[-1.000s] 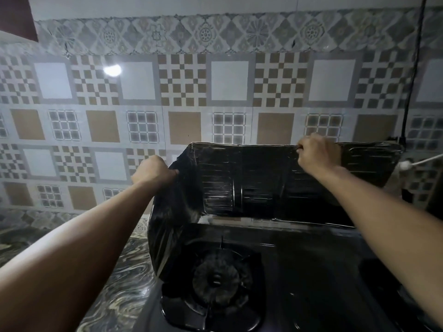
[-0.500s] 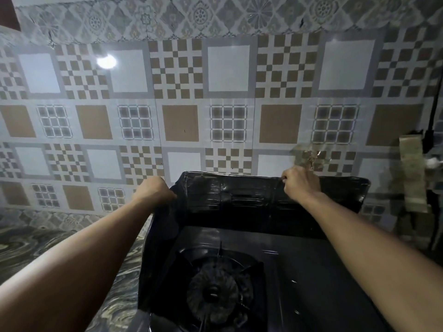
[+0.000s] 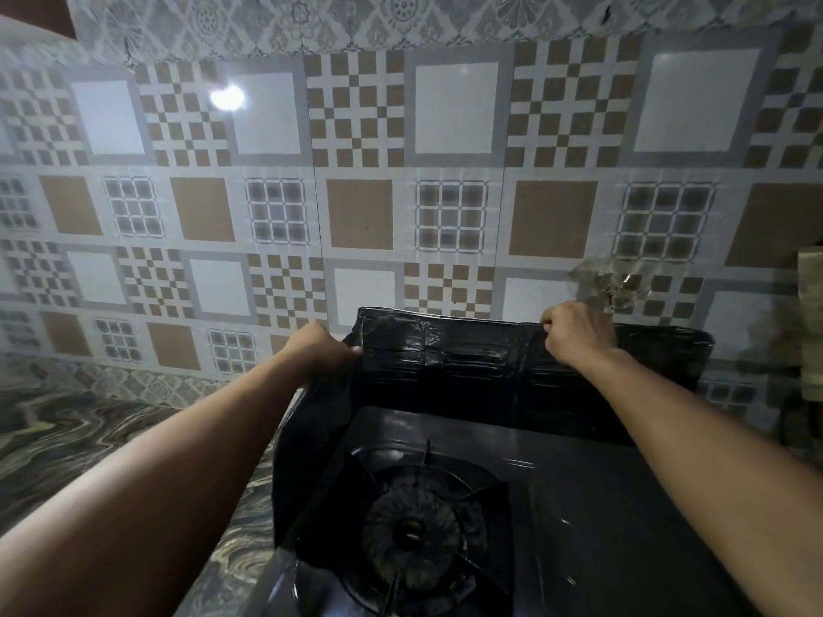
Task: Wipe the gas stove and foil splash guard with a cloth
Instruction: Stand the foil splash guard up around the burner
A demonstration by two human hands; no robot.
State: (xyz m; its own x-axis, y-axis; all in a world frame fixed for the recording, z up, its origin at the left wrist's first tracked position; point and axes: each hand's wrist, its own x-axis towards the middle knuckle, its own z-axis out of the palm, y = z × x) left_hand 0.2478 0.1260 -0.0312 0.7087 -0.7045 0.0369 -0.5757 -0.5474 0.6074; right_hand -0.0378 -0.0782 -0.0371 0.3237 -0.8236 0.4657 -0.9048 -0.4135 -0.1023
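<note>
Gripping the foil splash guard (image 3: 490,362) at the gas stove's (image 3: 556,505) back edge — left hand (image 3: 318,349) on its corner, right hand (image 3: 579,334) pinching its top rim — I see no cloth.

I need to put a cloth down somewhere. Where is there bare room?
Bare marbled counter lies left of the splash guard, below the tiled wall. The stove top right of the burner is bare. The far right edge looks cluttered.

Splash guard (image 3: 490,362), gripped by both hands, now lower against wall.
</note>
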